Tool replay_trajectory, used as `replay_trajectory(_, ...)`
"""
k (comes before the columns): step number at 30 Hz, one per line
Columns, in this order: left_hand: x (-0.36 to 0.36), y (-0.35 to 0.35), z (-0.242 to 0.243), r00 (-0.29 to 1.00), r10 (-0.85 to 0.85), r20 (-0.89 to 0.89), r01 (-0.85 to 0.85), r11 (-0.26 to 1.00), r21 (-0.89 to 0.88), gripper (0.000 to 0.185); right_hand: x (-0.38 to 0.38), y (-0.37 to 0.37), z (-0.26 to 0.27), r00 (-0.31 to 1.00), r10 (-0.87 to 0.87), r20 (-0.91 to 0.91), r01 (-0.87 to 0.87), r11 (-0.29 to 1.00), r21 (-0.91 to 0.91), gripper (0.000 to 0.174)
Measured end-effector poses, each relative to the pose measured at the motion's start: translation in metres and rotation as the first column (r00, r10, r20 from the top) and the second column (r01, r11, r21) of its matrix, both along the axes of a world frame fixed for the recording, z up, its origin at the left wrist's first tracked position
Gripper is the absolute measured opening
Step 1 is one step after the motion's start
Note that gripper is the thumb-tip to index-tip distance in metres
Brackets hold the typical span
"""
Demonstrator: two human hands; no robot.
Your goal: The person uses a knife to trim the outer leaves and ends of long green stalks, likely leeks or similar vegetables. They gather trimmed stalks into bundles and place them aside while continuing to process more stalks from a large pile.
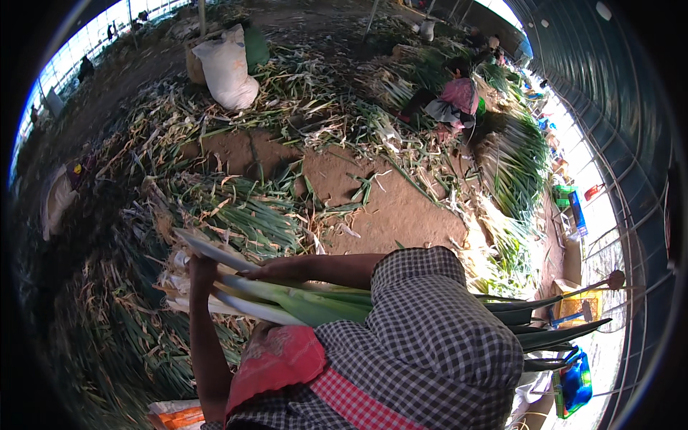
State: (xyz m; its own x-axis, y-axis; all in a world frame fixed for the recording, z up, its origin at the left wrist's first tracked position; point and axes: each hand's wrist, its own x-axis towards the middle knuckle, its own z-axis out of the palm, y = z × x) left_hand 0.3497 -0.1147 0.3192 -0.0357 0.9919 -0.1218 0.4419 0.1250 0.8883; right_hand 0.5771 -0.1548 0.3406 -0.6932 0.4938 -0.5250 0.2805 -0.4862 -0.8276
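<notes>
A bundle of large green onions [252, 301] lies across the front of my body. Its white, rooted ends point left, and the green leaves pass beneath my right arm and stick out on the far side. My left hand [202, 271] is wrapped around the white stalks close to the roots. Farther along the bundle, my right hand [271, 269] holds the stalks from the far side, its fingers partly hidden. One pale stalk [212, 251] slants above the others near both hands. Beneath and left of the bundle are piled green onions [140, 317].
More green onions [231, 215] lie ahead on bare soil [387, 226]. A full white sack [226, 70] stands farther off. A person [457, 99] sits beside a long onion row [516, 156]. At right are a yellow crate [578, 306] and a blue-green basket [573, 382].
</notes>
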Motion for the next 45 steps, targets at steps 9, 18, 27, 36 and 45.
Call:
replay_trajectory(9, -0.174, 0.056, -0.08, 0.454, 0.271, -0.849, -0.235, 0.955, 0.179, 0.034, 0.012, 0.001, 0.02, 0.968, 0.098, -0.229, -0.108, 0.994, -0.034, 0.063)
replay_trajectory(18, -0.206, 0.059, -0.069, 0.741, 0.417, -0.526, -0.294, 0.906, 0.304, 0.043, 0.012, 0.013, 0.025, 0.981, 0.054, -0.189, -0.147, 0.838, -0.525, 0.053)
replay_trajectory(27, -0.065, -0.184, -0.103, 0.738, 0.629, 0.243, -0.504, 0.754, -0.421, 0.036, 0.045, 0.037, -0.006, 0.963, 0.003, 0.268, 0.11, 0.909, -0.402, 0.069)
replay_trajectory(36, 0.113, -0.145, -0.07, -0.097, 0.73, 0.677, -0.073, 0.673, -0.736, 0.092, 0.026, 0.033, -0.036, 0.892, 0.19, 0.411, 0.084, 0.823, -0.562, 0.067)
replay_trajectory(45, 0.114, -0.199, -0.113, -0.458, 0.839, 0.293, 0.145, 0.396, -0.907, 0.066, -0.007, -0.026, -0.073, 0.837, 0.323, 0.442, 0.05, 0.758, -0.65, 0.065)
